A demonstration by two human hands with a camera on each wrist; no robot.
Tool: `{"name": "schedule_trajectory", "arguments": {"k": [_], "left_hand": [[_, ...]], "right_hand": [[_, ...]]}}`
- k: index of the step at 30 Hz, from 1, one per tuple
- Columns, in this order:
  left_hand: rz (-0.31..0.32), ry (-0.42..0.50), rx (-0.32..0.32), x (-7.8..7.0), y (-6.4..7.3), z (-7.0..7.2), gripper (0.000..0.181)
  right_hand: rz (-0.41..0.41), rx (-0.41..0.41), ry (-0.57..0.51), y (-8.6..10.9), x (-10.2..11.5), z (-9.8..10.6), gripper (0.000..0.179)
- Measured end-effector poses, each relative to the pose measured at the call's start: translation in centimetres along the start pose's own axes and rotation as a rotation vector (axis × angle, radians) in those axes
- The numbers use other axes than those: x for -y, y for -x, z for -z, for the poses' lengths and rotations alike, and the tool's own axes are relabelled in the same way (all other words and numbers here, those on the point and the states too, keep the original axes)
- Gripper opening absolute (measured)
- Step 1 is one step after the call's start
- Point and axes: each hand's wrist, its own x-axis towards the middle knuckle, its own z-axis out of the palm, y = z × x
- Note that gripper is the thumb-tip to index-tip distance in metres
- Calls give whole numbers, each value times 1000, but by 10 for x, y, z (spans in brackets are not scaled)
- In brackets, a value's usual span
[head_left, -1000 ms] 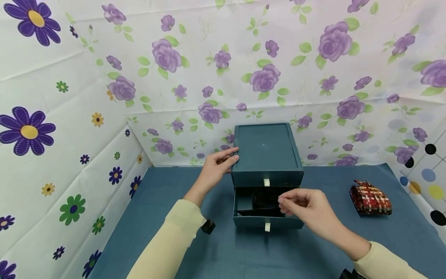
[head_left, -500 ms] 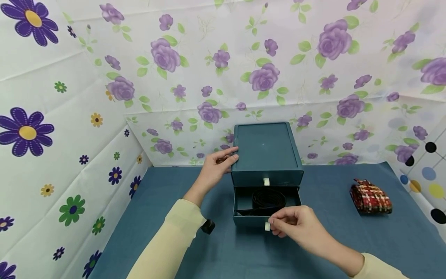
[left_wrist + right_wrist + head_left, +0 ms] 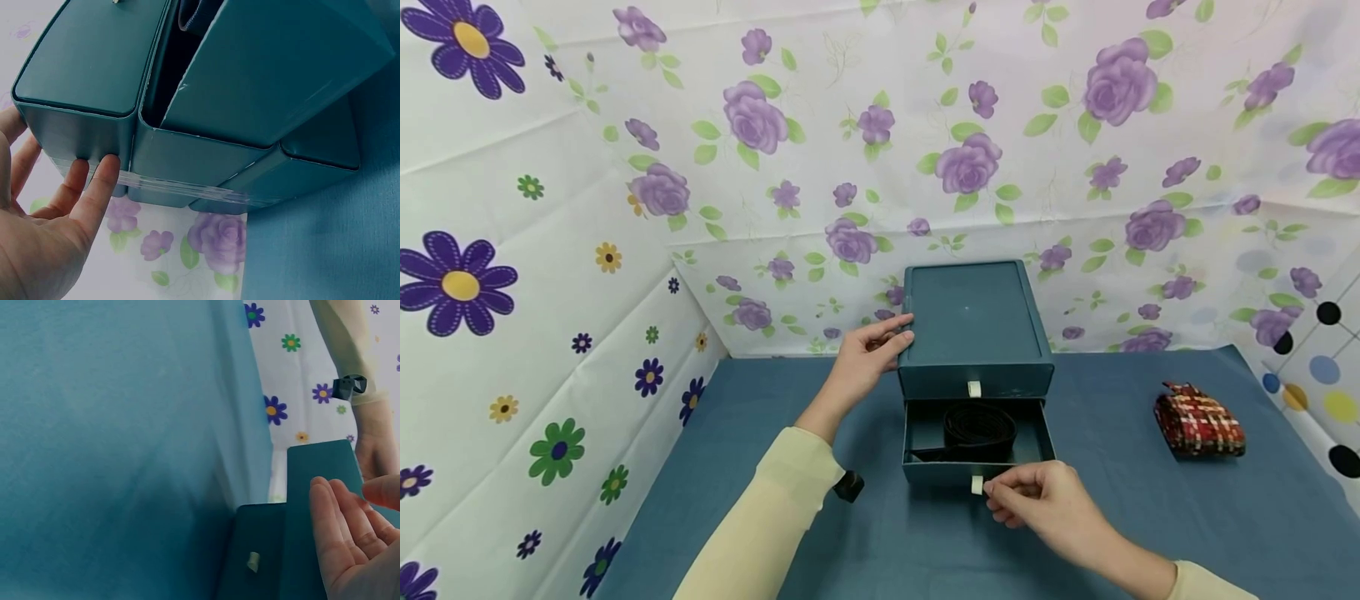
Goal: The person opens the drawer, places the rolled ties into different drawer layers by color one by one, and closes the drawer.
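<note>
A dark teal drawer cabinet stands near the back of the cloth-covered table, its middle drawer pulled out. In that drawer lies a coiled black strap, like a rolled belt, with its flat tail toward the left. My left hand rests on the cabinet's left side; the left wrist view shows the fingertips on its side wall. At the drawer front, my right hand has its fingertips beside the pale pull tab. In the right wrist view those fingers are nearly straight, the thumb apart from them.
A rolled red plaid cloth item lies on the blue tablecloth to the right. White flowered sheets hang behind and at the sides. A lower drawer with its own pale tab appears in the right wrist view.
My right hand has moved from above the drawer's right part down to its front, by the pull tab, uncovering the coiled belt. My left hand stays on the cabinet.
</note>
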Motion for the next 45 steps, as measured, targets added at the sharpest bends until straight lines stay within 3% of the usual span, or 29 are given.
{"name": "schedule_trajectory", "arguments": {"k": [17, 30, 45], "left_hand": [[-19, -15, 7, 2, 0, 0, 42], [-21, -21, 5, 1, 0, 0, 42], [-13, -9, 1, 0, 0, 1, 42]], "right_hand": [[-15, -51, 54, -4, -9, -9, 31], [-42, -146, 177, -6, -7, -15, 24], [-13, -151, 180, -12, -6, -13, 21]]}}
